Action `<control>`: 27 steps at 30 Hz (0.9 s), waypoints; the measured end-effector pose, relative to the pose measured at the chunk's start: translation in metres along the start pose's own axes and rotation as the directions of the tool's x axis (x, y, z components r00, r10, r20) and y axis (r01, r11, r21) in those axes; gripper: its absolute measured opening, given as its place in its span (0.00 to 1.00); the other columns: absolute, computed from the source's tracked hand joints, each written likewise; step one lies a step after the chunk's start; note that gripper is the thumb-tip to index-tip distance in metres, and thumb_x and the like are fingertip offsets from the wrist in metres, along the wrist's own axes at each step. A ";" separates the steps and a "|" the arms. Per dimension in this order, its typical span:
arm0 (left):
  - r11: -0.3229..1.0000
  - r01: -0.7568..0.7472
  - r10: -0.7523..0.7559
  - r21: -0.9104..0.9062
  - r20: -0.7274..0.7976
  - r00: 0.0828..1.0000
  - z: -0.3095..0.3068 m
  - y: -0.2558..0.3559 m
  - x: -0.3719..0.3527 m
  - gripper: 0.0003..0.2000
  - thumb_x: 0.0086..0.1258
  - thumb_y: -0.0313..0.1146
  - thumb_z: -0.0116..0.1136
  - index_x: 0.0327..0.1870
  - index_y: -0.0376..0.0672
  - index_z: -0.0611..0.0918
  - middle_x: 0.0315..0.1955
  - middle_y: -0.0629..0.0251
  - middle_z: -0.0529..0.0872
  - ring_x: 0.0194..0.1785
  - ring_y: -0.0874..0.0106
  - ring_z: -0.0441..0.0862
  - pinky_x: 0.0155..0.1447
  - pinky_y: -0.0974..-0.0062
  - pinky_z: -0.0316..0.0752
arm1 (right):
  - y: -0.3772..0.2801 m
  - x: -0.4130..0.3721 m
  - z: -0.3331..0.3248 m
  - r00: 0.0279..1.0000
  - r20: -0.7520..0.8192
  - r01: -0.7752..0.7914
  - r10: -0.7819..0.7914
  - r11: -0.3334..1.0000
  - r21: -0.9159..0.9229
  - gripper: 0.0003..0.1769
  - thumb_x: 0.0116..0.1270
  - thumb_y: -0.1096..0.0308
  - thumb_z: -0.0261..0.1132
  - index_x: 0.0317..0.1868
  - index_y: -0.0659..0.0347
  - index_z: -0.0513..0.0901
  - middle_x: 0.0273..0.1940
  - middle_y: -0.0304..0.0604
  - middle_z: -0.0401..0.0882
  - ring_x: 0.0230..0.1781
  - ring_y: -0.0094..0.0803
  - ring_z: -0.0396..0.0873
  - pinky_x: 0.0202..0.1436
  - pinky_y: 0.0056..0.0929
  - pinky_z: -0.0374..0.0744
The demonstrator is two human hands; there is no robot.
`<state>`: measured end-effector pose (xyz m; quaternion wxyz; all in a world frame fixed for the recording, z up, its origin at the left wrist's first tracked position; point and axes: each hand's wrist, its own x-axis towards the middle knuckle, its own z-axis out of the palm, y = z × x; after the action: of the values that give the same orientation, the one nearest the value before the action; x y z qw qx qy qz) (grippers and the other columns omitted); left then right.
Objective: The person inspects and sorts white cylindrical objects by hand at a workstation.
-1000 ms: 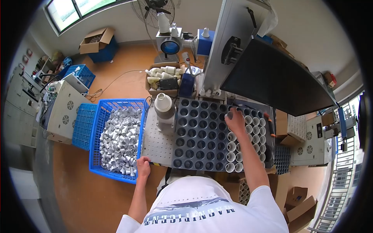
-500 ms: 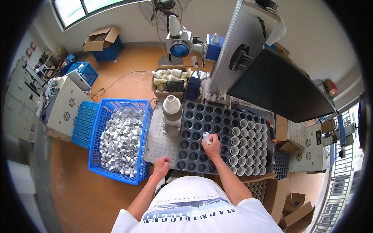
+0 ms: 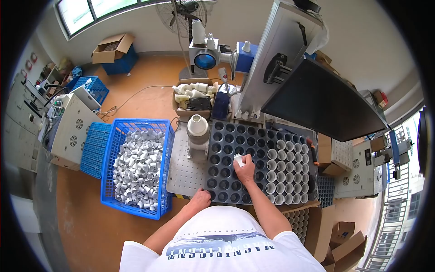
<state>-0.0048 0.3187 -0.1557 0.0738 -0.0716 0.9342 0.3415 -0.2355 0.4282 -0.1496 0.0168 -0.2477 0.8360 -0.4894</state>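
A small white plastic fitting (image 3: 239, 160) is pinched in the fingers of my right hand (image 3: 245, 171), above the black tray (image 3: 219, 180) with rows of round holes. White round pieces (image 3: 281, 166) fill several columns of holes on the tray's right side; dark openings show on its left side. My left hand (image 3: 200, 200) is at the tray's near left corner, its fingers curled together; what they grip, if anything, is hidden. Left of the tray lies a perforated metal plate (image 3: 181, 165), carrying a grey stand topped with a white cup-shaped piece (image 3: 197, 124).
A blue plastic basket (image 3: 104, 172) heaped with white fittings (image 3: 138, 170) stands to the left. Behind the plate is a cardboard box (image 3: 178, 107) of pale parts. A blue-lensed device (image 3: 205, 60) hangs overhead, and a black monitor (image 3: 324, 99) overhangs the right side.
My left hand has moved right and down to the tray's near left corner. My right hand keeps hold of the fitting, which is tilted differently. The view has shifted slightly.
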 end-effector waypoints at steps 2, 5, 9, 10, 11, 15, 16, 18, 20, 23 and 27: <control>1.000 -0.005 0.005 0.005 0.029 1.000 -0.004 0.002 0.001 0.08 0.49 0.21 0.52 0.27 0.34 0.84 0.34 0.52 0.85 0.43 0.56 0.81 0.64 0.58 0.66 | 0.001 0.000 0.001 1.000 -0.009 0.016 -0.016 1.000 0.002 0.20 0.55 0.62 0.71 0.33 0.61 0.66 0.27 0.48 0.76 0.28 0.47 0.78 0.35 0.38 0.76; 0.997 0.015 -0.017 -0.078 -0.021 1.000 -0.014 0.009 -0.003 0.10 0.50 0.20 0.50 0.30 0.33 0.84 0.35 0.50 0.85 0.44 0.54 0.81 0.60 0.59 0.70 | -0.002 0.001 0.001 1.000 -0.005 -0.023 0.023 1.000 0.002 0.21 0.54 0.60 0.71 0.33 0.59 0.66 0.27 0.49 0.74 0.30 0.52 0.77 0.37 0.42 0.76; 0.971 0.049 -0.068 -0.234 -0.074 0.995 -0.012 0.003 -0.007 0.12 0.50 0.19 0.49 0.33 0.33 0.84 0.36 0.48 0.85 0.46 0.51 0.80 0.55 0.61 0.74 | -0.005 0.001 0.001 1.000 -0.011 -0.010 0.010 1.000 -0.004 0.20 0.54 0.60 0.71 0.33 0.59 0.67 0.27 0.48 0.74 0.29 0.51 0.77 0.36 0.41 0.75; 0.962 0.074 -0.091 -0.261 -0.055 0.994 -0.014 0.004 -0.007 0.12 0.50 0.19 0.48 0.33 0.33 0.84 0.36 0.48 0.85 0.46 0.50 0.80 0.55 0.60 0.74 | -0.004 0.001 0.001 1.000 -0.015 0.001 -0.001 1.000 -0.002 0.20 0.55 0.61 0.70 0.34 0.60 0.67 0.26 0.48 0.73 0.29 0.50 0.77 0.36 0.40 0.75; 0.953 0.098 -0.113 -0.288 -0.036 0.993 -0.018 0.006 -0.007 0.12 0.50 0.19 0.48 0.33 0.33 0.84 0.36 0.48 0.85 0.46 0.50 0.80 0.55 0.60 0.74 | -0.004 0.000 0.001 1.000 -0.020 0.013 -0.013 1.000 -0.001 0.19 0.55 0.61 0.70 0.34 0.60 0.67 0.26 0.48 0.73 0.28 0.49 0.77 0.35 0.39 0.75; 0.942 0.069 -0.094 -0.327 -0.062 0.994 -0.018 0.004 -0.010 0.10 0.53 0.21 0.50 0.33 0.30 0.83 0.37 0.46 0.85 0.45 0.48 0.81 0.53 0.59 0.76 | -0.005 0.000 0.001 1.000 -0.016 0.000 0.000 1.000 0.002 0.19 0.55 0.61 0.70 0.34 0.60 0.67 0.26 0.48 0.73 0.29 0.49 0.77 0.35 0.39 0.75; 0.939 0.068 -0.095 -0.336 -0.063 0.994 -0.016 0.002 -0.011 0.10 0.53 0.21 0.50 0.34 0.30 0.83 0.37 0.45 0.85 0.46 0.48 0.81 0.53 0.59 0.75 | -0.004 0.000 0.001 1.000 -0.014 -0.002 0.002 1.000 0.001 0.19 0.56 0.61 0.70 0.34 0.60 0.67 0.26 0.48 0.73 0.29 0.49 0.77 0.35 0.39 0.75; 0.933 0.066 -0.094 -0.353 -0.063 0.994 -0.011 -0.002 -0.011 0.11 0.53 0.21 0.49 0.34 0.30 0.83 0.38 0.45 0.85 0.46 0.48 0.81 0.54 0.60 0.75 | -0.004 0.000 0.001 1.000 -0.016 -0.003 0.003 1.000 -0.002 0.19 0.56 0.61 0.70 0.34 0.60 0.67 0.27 0.48 0.73 0.29 0.48 0.77 0.35 0.39 0.75; 0.929 0.094 -0.112 -0.359 -0.032 0.993 -0.011 -0.002 -0.011 0.14 0.51 0.19 0.48 0.36 0.31 0.83 0.39 0.45 0.85 0.48 0.49 0.81 0.57 0.60 0.74 | -0.001 0.000 0.002 1.000 -0.021 -0.001 0.001 1.000 -0.007 0.19 0.56 0.61 0.70 0.34 0.60 0.67 0.27 0.48 0.74 0.29 0.48 0.77 0.36 0.39 0.75; 0.924 0.105 -0.119 -0.368 -0.017 0.993 -0.009 -0.003 -0.012 0.15 0.49 0.18 0.46 0.37 0.31 0.83 0.40 0.45 0.85 0.50 0.49 0.80 0.59 0.61 0.73 | -0.001 -0.002 0.001 1.000 -0.023 -0.008 0.008 1.000 0.003 0.20 0.56 0.61 0.70 0.33 0.60 0.67 0.27 0.48 0.74 0.29 0.48 0.77 0.36 0.38 0.75; 0.901 0.132 -0.153 -0.413 -0.017 0.988 -0.009 -0.003 -0.014 0.15 0.50 0.18 0.46 0.37 0.31 0.83 0.41 0.44 0.84 0.52 0.49 0.80 0.60 0.62 0.72 | -0.003 -0.002 -0.001 1.000 -0.018 -0.018 0.018 1.000 0.017 0.20 0.56 0.61 0.71 0.33 0.60 0.67 0.27 0.47 0.75 0.29 0.47 0.77 0.36 0.38 0.76</control>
<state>0.0083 0.3118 -0.1478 0.0588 -0.1622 0.8354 0.5218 -0.2322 0.4285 -0.1468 0.0158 -0.2355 0.8342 -0.4983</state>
